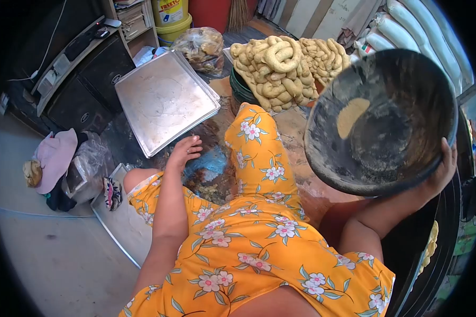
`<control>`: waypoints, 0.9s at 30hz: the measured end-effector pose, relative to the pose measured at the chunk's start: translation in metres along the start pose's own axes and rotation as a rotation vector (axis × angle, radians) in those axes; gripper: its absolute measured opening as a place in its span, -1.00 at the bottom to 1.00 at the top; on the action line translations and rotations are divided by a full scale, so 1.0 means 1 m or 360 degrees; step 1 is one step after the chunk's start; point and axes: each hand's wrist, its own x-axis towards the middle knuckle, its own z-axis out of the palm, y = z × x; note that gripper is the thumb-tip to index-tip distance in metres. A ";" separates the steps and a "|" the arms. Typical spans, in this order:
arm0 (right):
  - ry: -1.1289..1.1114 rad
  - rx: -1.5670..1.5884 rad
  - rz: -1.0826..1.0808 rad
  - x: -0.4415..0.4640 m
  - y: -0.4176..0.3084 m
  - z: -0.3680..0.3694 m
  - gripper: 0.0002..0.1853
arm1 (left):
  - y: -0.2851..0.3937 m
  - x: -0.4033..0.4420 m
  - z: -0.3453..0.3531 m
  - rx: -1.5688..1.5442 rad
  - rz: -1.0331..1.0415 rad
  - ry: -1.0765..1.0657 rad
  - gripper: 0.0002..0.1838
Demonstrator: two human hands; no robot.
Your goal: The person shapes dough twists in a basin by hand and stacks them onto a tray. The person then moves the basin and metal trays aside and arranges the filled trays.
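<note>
orange outfit point(232, 238) w/ pink & wht flwrs point(285, 228), grn leaves point(177, 305)

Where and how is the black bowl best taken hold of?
Probably by the rim of the bowl, one hand on each side, coming from outside. It is wide and round, and its edge gives the fingers something to hook over. The right hand holds the right side; the left hand, holding nothing, could best support the opposite side.
</note>
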 end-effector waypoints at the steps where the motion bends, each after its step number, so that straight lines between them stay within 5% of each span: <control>1: 0.0013 -0.0130 0.0036 0.005 0.012 -0.008 -0.66 | 0.002 -0.003 0.001 0.0016 0.0006 0.0028 -0.45; 6: 0.0059 -0.0242 0.0153 0.028 0.120 -0.052 -0.69 | -0.001 -0.003 -0.003 0.0035 -0.0029 0.0117 -0.48; 12: -0.0020 -0.0027 0.0848 0.047 0.301 -0.140 -0.67 | 0.004 -0.011 -0.020 -0.0090 0.0020 0.0191 -0.49; 19: 0.0051 0.0373 0.1408 -0.043 0.392 -0.177 -0.60 | 0.034 -0.029 -0.063 -0.0413 0.0632 0.0739 -0.58; 20: 0.0161 0.0280 0.1369 -0.055 0.453 -0.219 -0.59 | 0.036 -0.028 -0.075 -0.0428 0.0707 0.0879 -0.59; 24: 0.0510 0.0146 0.1618 -0.120 0.407 -0.190 -0.54 | 0.048 -0.017 -0.121 -0.0460 0.0813 0.1275 -0.64; 27: 0.0320 -0.0909 0.1620 -0.132 0.429 -0.212 -0.51 | 0.070 -0.021 -0.130 -0.0250 0.0768 0.1330 -0.67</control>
